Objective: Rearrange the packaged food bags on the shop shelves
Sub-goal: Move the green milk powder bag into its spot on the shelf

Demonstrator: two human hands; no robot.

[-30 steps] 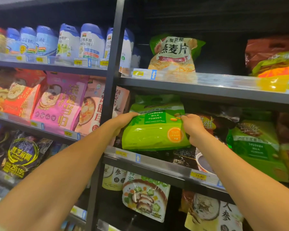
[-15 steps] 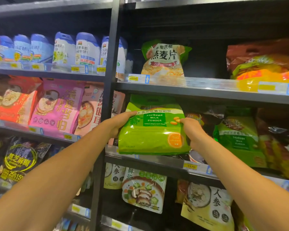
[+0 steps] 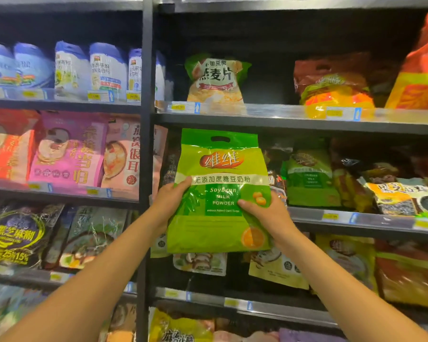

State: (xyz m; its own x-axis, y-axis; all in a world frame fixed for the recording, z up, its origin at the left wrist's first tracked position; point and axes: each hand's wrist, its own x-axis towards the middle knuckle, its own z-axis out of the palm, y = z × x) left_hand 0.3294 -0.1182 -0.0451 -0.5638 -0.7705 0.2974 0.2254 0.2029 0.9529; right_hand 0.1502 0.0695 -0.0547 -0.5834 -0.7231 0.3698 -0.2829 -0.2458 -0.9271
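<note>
Glossy plastic soybean bag (image 3: 220, 193), matt metal shelf (image 3: 294, 120)

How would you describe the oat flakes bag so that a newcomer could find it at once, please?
Look right of the dark upright post, on the shelf above the soybean milk powder bag held in both hands. The oat flakes bag stands alone there: green top, white band with large black characters, unlike the red and orange bags further right.

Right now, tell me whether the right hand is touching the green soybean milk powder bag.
Touching. The head view shows the right hand gripping the soybean milk powder bag, thumb pressed across its front.
</note>
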